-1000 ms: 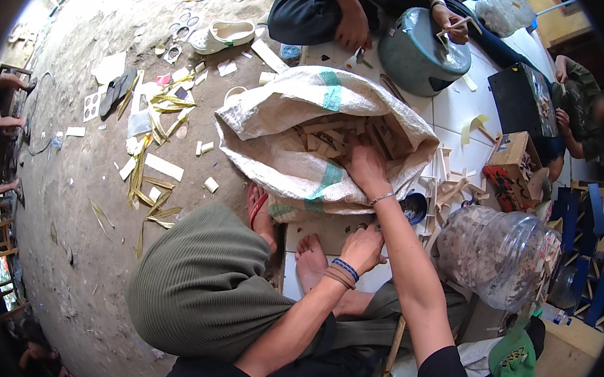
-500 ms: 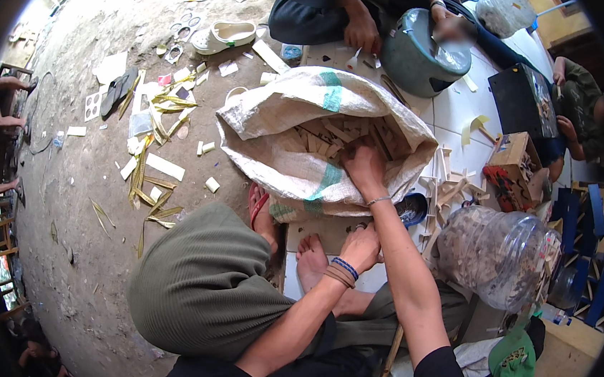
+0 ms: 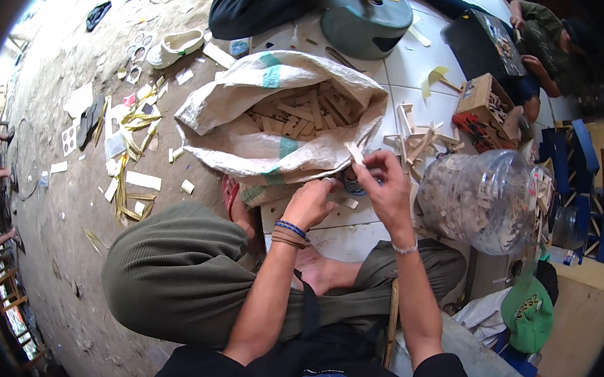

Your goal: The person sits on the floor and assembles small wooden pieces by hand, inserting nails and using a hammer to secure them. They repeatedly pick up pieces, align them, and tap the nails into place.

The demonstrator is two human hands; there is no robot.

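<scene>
In front of me an open white woven sack (image 3: 224, 95) with green stripes holds many small flat wood pieces (image 3: 298, 113). My right hand (image 3: 388, 189), just off the sack's right near edge, pinches a short pale wood piece (image 3: 355, 153) between thumb and fingers. Close to the sack's near rim is my left hand (image 3: 308, 203), its fingers curled together; what they hold, if anything, is hidden. Partly behind my right hand stands a small dark blue container (image 3: 353, 182). A pale strip (image 3: 344, 202) shows between the hands.
Wood offcuts (image 3: 421, 138) are piled right of the sack, beside a large clear plastic jug (image 3: 474, 196) full of pieces. Farther back are a cardboard box (image 3: 483, 104) and a grey-green tub (image 3: 367, 22) by other people. Scraps and a pale clog (image 3: 175, 48) lie left.
My right hand has come out of the sack with a pale wood piece. My left hand has moved left, and the hands are now apart. The whole view has shifted.
</scene>
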